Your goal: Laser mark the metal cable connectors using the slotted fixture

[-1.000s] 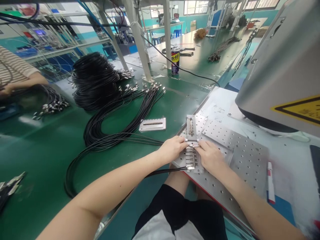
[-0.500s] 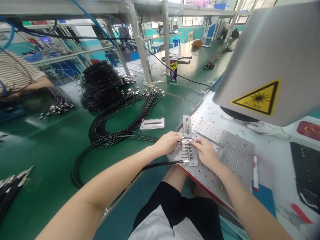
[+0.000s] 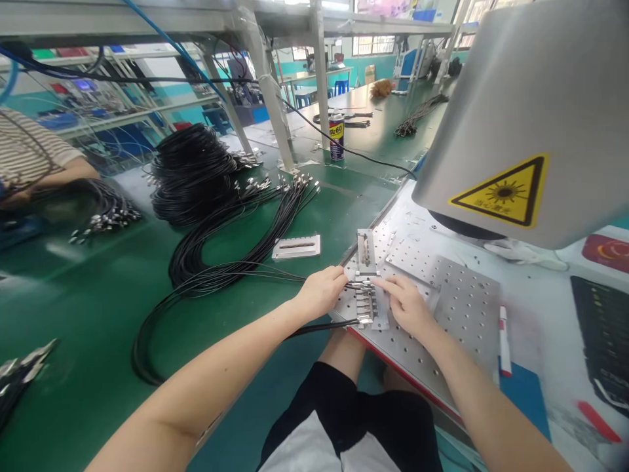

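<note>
On the perforated metal plate [image 3: 410,341] lies a slotted metal fixture [image 3: 381,316] with several silver connectors [image 3: 364,303] in a column. My left hand [image 3: 322,292] is closed around thin black cables [image 3: 275,270] at the fixture's left side, with silver cable ends showing past its fingers. My right hand [image 3: 405,303] is at the fixture's right side, index finger stretched toward those ends and the other fingers loosely curled; nothing shows in it. A second small metal fixture [image 3: 364,250] sits just beyond.
Coiled black cables [image 3: 189,174] and a slotted metal block [image 3: 296,247] lie on the green table [image 3: 236,393]. A grey machine head [image 3: 531,118] overhangs the right side. A marker [image 3: 504,341] and keyboard [image 3: 602,334] are at the right. At far left, a person's arm [image 3: 63,174] rests near cables.
My left hand has drawn slightly left and down from the fixture, uncovering the silver cable ends. My right hand stays beside the fixture. The whole view has shifted slightly.
</note>
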Action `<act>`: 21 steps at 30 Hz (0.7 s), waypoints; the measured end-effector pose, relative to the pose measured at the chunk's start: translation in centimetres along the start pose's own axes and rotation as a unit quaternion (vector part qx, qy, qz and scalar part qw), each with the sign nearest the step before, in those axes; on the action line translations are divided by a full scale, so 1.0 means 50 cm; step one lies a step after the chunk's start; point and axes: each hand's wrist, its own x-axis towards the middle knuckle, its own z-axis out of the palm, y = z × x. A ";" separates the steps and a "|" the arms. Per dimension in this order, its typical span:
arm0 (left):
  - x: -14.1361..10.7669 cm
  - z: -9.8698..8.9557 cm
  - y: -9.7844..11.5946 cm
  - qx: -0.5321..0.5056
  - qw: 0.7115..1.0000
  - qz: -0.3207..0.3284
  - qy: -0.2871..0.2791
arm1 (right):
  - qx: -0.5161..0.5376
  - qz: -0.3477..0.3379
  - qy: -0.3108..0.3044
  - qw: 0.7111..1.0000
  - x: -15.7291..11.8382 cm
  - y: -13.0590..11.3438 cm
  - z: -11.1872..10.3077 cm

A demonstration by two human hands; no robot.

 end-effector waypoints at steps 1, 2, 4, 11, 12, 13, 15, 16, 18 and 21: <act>0.001 0.001 0.000 0.004 1.000 0.003 0.002 | -0.001 -0.004 -0.002 1.000 0.001 0.000 0.000; 0.001 0.002 0.000 0.008 1.000 0.005 0.006 | -0.001 -0.008 -0.004 1.000 0.001 0.000 0.000; 0.003 0.003 0.000 0.016 1.000 0.008 0.016 | -0.003 -0.011 -0.007 1.000 0.002 0.000 0.000; 0.011 0.007 0.005 0.036 0.999 0.027 0.031 | -0.019 -0.010 -0.016 1.000 0.002 0.001 0.001; 0.013 0.007 0.006 0.043 0.998 0.032 0.026 | -0.026 -0.012 -0.020 0.999 0.002 0.002 0.001; 0.015 0.007 0.008 0.049 0.998 0.036 0.021 | -0.037 -0.015 -0.025 0.999 0.002 0.002 0.002; 0.017 0.009 0.010 0.056 0.997 0.042 0.014 | -0.067 -0.020 -0.034 0.997 0.002 0.000 0.005; 0.016 0.010 0.011 0.056 0.997 0.046 0.014 | -0.087 -0.021 -0.038 0.995 0.002 -0.002 0.007; 0.012 0.013 0.011 0.049 0.997 0.059 0.026 | -0.125 -0.021 -0.042 0.991 0.004 -0.008 0.009; 0.004 0.015 0.011 0.045 0.994 0.088 0.056 | -0.156 -0.018 -0.040 0.987 0.007 -0.019 0.011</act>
